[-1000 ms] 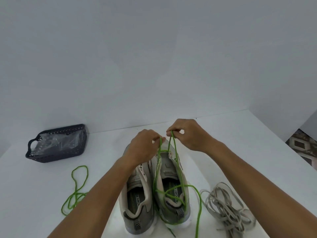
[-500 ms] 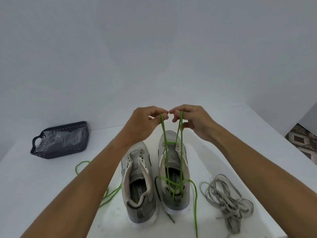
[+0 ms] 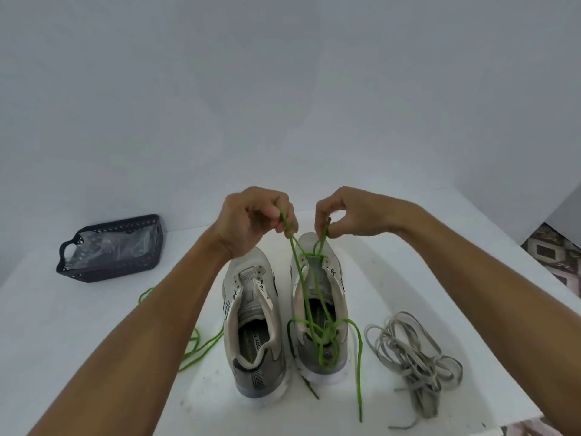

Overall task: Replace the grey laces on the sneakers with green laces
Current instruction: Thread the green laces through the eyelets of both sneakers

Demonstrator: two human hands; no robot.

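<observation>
Green lace [image 3: 309, 297] — both hands' pinching fingers [image 3: 323, 226] have drawn apart since earlier.

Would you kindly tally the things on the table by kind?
Sneakers: 2, left, right
Green laces: 2, threaded, loose
Grey lace pile: 1
Dark basket: 1
Total: 6

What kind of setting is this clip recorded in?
Probably a staged recording corner in a home: a bare white table against plain white walls, with patterned floor tiles showing at the right edge.
</observation>
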